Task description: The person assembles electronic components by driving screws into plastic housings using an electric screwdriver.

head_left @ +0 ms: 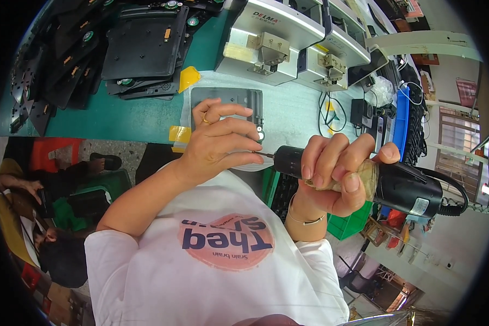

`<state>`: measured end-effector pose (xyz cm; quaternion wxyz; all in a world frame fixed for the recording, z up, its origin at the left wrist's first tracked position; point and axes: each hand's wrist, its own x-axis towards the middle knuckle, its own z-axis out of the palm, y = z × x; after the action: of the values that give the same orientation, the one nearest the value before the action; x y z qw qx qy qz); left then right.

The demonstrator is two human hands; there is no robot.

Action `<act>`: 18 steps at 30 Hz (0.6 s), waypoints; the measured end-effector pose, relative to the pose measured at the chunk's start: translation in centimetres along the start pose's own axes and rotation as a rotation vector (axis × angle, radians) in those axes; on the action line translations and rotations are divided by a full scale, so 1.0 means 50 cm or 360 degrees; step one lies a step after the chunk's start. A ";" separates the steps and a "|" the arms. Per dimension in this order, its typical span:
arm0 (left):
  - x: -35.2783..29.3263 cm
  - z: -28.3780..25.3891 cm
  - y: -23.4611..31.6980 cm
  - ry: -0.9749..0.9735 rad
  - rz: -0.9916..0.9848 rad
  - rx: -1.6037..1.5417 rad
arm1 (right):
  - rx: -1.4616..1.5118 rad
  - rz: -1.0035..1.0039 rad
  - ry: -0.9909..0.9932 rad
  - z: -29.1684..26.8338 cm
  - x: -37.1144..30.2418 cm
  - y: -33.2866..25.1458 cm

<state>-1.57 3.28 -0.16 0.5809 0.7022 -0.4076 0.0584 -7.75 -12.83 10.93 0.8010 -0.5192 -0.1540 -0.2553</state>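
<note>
My right hand (339, 173) is wrapped around a black electric screwdriver (410, 190), whose grip has worn tan tape on it. The tool lies nearly level, its thin bit pointing left. At the bit's tip, the thumb and index finger of my left hand (217, 138) come together in a pinch; its other fingers are loosely bent. Whatever small part may sit between those fingertips is too small to make out. Behind my left hand, a dark grey plastic panel (228, 96) lies on a white mat (293, 117), partly covered by the hand.
Black panels (141, 51) are piled at the back left. Two metal box machines (271, 49) stand at the back, a black cable (331, 117) before them. Yellow sheets (189, 79) lie by the mat. A blue tray (401, 117) is at right, and another person (54, 244) sits at left.
</note>
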 end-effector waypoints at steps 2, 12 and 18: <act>0.000 -0.001 0.000 -0.0009 0.0011 0.0010 | 0.0004 0.0012 0.0011 0.002 -0.001 -0.001; 0.004 0.001 0.002 -0.0129 -0.0154 0.0161 | -0.0162 0.0048 0.0066 -0.018 -0.001 0.007; -0.004 0.008 -0.003 -0.0336 -0.0137 0.0499 | -0.0256 0.0060 0.0122 -0.061 -0.013 0.045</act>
<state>-1.77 3.03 -0.50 0.4205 0.8030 -0.4217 0.0223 -7.08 -14.70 7.65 0.7666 -0.5745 -0.0925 -0.2714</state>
